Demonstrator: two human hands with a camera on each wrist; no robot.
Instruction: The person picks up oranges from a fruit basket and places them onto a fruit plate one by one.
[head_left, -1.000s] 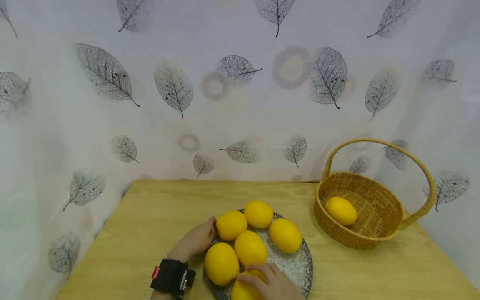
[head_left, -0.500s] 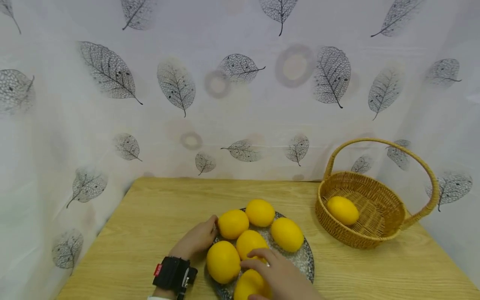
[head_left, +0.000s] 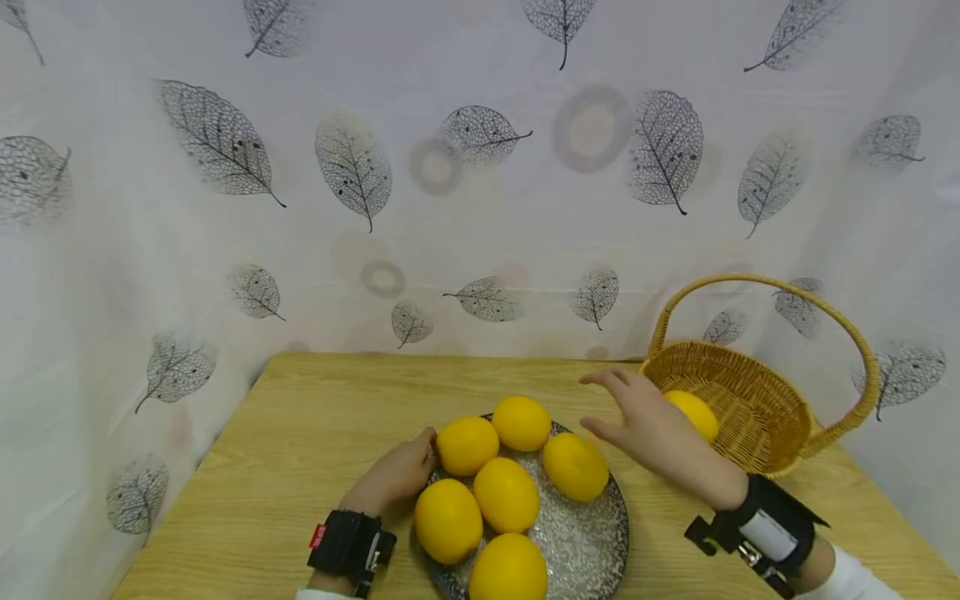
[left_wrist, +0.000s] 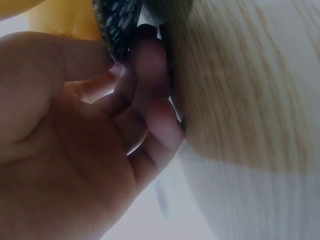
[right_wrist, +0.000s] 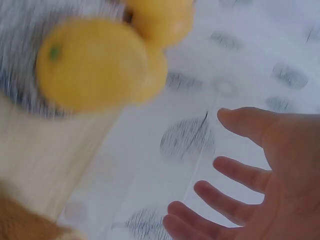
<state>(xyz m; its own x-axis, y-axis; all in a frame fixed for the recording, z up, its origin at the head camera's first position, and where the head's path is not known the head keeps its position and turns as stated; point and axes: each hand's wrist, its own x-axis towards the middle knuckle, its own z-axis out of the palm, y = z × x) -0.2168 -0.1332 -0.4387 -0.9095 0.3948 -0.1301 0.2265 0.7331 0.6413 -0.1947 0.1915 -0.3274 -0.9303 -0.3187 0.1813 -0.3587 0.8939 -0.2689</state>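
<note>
My left hand holds the left rim of a speckled grey plate. In the left wrist view, the thumb lies over the dark plate rim and the curled fingers are beneath it. Several rounded yellow lemon-like fruits rest on the plate, mostly on its left and far side. My right hand is in the air between the plate and the basket, fingers spread with nothing in them. A single yellow fruit lies inside the wicker basket, partly hidden behind this hand. The right wrist view shows a blurred fruit with a green stem spot.
The basket's tall arched handle rises at the table's right side. A wooden table carries everything. Behind it hangs a pale curtain with a leaf print. Each wrist wears a black strap mount.
My right hand has left the nearest fruit on the plate and moved up and right to the basket's left side, empty. The left hand stays at the plate rim.
</note>
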